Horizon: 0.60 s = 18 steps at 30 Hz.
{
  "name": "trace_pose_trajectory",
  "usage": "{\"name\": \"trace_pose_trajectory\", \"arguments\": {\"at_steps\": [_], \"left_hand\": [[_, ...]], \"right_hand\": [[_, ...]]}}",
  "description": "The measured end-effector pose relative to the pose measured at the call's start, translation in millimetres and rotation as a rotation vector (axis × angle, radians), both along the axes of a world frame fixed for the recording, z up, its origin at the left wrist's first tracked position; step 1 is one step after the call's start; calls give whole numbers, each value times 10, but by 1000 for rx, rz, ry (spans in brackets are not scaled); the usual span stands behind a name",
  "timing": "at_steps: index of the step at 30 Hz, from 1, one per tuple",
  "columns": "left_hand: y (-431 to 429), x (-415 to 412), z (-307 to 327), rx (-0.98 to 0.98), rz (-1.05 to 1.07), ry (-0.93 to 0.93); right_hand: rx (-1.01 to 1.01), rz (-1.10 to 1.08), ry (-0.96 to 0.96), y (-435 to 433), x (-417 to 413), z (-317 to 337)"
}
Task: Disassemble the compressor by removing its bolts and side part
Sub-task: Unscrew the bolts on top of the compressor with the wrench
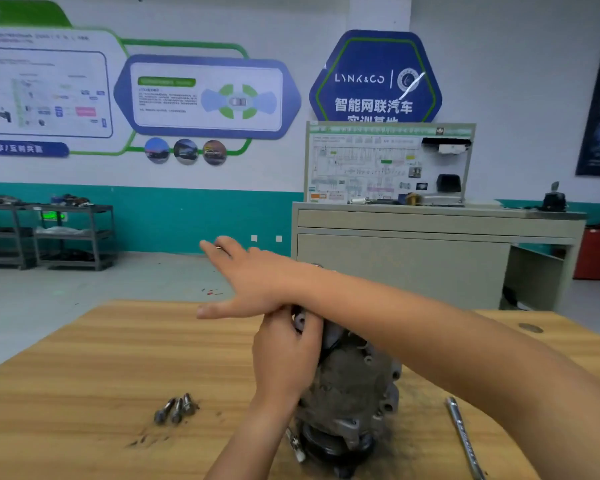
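Observation:
The grey, grimy compressor (354, 386) lies on the wooden table (118, 358), its pulley end towards me. My left hand (284, 355) comes up from below and grips its far end, fingers curled round the metal there. My right hand (246, 282) reaches in from the right with straight fingers, palm down, just above the left hand and that far end; its wrist crosses over the compressor. Three removed bolts (175, 408) lie together on the table to the left of the compressor. The far end itself is mostly hidden by both hands.
A long metal tool bar (465, 441) lies on the table to the right of the compressor. A small pale-tipped metal piece (296, 445) rests by the pulley end. Behind the table stand a grey cabinet (413, 265) and dark shelving (49, 233) on the left.

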<state>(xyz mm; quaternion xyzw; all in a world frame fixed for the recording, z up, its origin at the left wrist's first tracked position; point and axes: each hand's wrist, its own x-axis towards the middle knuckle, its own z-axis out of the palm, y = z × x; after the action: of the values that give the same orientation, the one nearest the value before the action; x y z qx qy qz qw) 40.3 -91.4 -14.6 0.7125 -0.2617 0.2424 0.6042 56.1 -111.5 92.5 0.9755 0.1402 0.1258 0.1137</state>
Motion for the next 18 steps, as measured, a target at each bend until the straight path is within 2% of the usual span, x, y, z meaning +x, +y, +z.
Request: {"name": "trace_pose_trajectory", "arguments": {"at_steps": [2, 4, 7, 10, 13, 15, 18], "left_hand": [[9, 2, -11, 34, -5, 47], [16, -2, -29, 73, 0, -25], [12, -22, -15, 42, -9, -48], [-9, -13, -1, 22, -25, -35], [-9, -8, 2, 5, -29, -37], [-9, -3, -10, 0, -24, -44], [-17, 8, -17, -4, -18, -45]], "right_hand": [[55, 137, -95, 130, -431, -21], [129, 212, -178, 151, -913, -81], [262, 192, -257, -39, -1499, -214], [471, 138, -472, -343, -1796, -295], [879, 111, -708, -698, -1849, -352], [1072, 8, -839, -988, -1719, -355], [1163, -140, -987, -1405, -1399, -371]]}}
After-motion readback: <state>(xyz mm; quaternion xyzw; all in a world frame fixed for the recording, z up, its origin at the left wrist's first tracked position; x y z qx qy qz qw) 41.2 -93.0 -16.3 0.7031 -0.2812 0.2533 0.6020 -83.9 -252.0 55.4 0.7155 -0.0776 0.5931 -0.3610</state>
